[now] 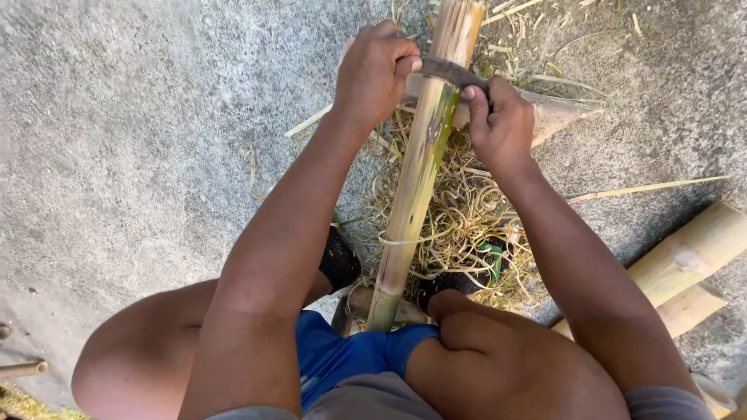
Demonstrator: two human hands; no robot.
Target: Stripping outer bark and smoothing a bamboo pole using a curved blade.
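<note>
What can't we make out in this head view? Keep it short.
- Blade ends: hidden in the left hand and right hand, so each grip is unclear.
- Bamboo pole: top cut off by the frame edge, foot hidden behind the blue shorts.
- Feet: mostly buried under shavings.
- Second pole: cut off at the right edge.

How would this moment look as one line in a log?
left hand: grips blade end | right hand: grips other end | curved blade: across bamboo pole | shavings: piled on ground
</note>
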